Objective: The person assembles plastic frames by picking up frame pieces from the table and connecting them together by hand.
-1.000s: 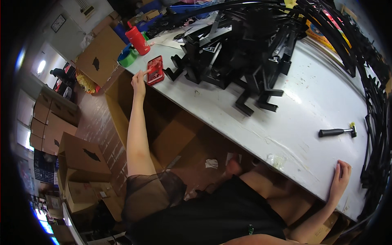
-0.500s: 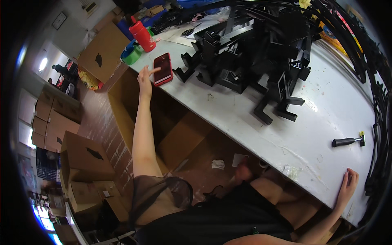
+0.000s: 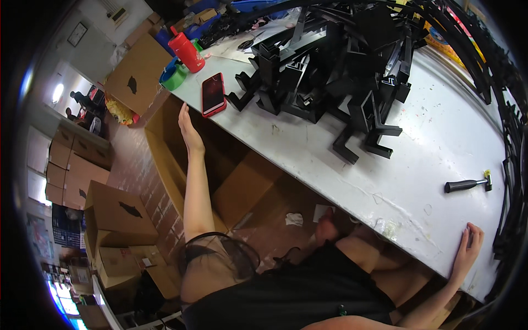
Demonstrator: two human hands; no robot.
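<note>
Lying on wht table (image 3: pixel 313 157), red-cased phone (image 3: pixel 213 94) is just R of L-hand grip (image 3: pixel 191 132), fingers extended & unclenched.

Across the white table (image 3: pixel 429 165), the black frame pieces (image 3: pixel 324 82) overlap so thickly that we cannot count them, and they hide the surface beneath. Right of the table, long black strips (image 3: pixel 498 181) vanish into the dark rim. By its left end, we see the left hand (image 3: pixel 191 132) nearly edge-on and cannot tell whether it touches. Below it, the tabletop hides part of an open carton (image 3: pixel 242 190). Nearest us, the lower edge cuts off the right forearm (image 3: pixel 426 306). Well left, dark figures (image 3: pixel 85 102) are too small to make out.
</note>
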